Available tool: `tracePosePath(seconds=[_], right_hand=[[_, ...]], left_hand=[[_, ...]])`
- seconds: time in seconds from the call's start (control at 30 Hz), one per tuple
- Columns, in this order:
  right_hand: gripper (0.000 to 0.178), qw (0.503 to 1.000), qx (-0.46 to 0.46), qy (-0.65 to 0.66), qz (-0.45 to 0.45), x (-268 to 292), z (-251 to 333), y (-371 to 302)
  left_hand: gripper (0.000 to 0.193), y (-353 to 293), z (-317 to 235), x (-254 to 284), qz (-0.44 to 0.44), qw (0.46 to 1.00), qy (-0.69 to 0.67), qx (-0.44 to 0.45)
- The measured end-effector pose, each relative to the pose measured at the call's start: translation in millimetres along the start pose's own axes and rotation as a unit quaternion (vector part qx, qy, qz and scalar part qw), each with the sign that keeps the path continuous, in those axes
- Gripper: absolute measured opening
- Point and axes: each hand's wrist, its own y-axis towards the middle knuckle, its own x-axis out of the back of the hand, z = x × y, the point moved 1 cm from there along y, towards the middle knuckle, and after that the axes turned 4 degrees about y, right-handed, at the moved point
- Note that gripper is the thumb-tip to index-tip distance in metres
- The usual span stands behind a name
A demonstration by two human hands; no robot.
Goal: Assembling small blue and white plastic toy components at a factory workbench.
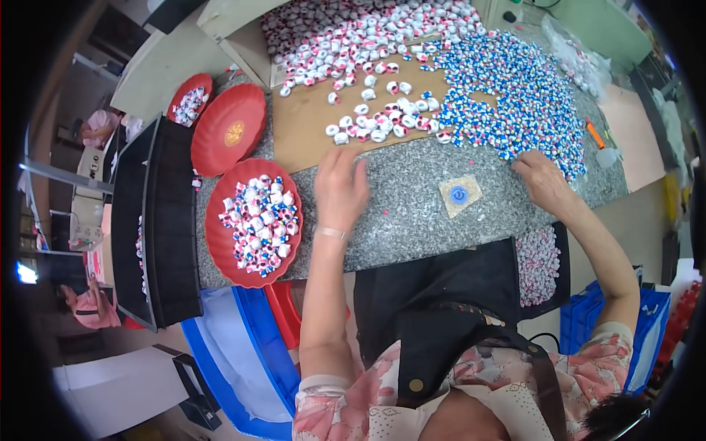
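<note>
My left hand [340, 185] is over the grey speckled worktop, just below a loose group of small white pieces with pink and dark marks [383, 123]. Its thumb stands apart from the fingers, and no piece shows in it. My right hand [543, 181] reaches to the lower edge of a wide heap of small blue-and-white pieces [507, 92]. Its fingers are drawn together there; whatever they hold is too small to make out. Between the hands, a round blue part [459, 194] rests on a pale square pad [465, 208] on the worktop.
Left of my left hand stands a red scalloped bowl [215, 213] of mixed pieces, with another red bowl [247, 121] behind it. A larger white heap [353, 37] fills the back. An orange-handled tool [594, 134] lies right. Black bins [173, 242] flank the worktop's left end.
</note>
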Motion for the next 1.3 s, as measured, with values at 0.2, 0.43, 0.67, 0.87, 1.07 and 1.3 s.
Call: tracePosePath(seconds=[0.2, 0.43, 0.67, 0.87, 1.07, 1.3], right_hand=[[0.026, 1.000, 0.009, 0.004, -0.020, -13.1, 4.6, 2.7], [0.013, 0.814, -0.276, 0.511, -0.008, -15.5, 8.7, -0.3], [0.022, 0.769, -0.297, 0.566, 0.014, -11.3, 51.6, 10.3], [0.017, 0.964, -0.064, 0.231, -0.114, -25.0, 55.7, 14.7], [0.017, 0.987, -0.032, 0.156, -0.005, -19.3, 52.5, 7.0], [0.029, 0.987, 0.008, 0.135, 0.086, -3.7, 45.5, 9.5]], left_hand=[[0.025, 45.4, 20.2, -69.5, 0.050, 0.985, 0.158, -0.057], [0.027, 29.7, 0.7, -26.0, 0.059, 0.996, 0.027, -0.054], [0.034, -63.2, -41.4, -0.8, 0.174, 0.737, -0.586, 0.288], [0.035, -85.8, -40.6, -11.4, 0.165, 0.748, -0.583, 0.270], [0.039, -81.7, -44.8, -10.8, 0.188, 0.730, -0.599, 0.269], [0.038, -84.8, -43.3, -9.1, 0.150, 0.748, -0.592, 0.260]])
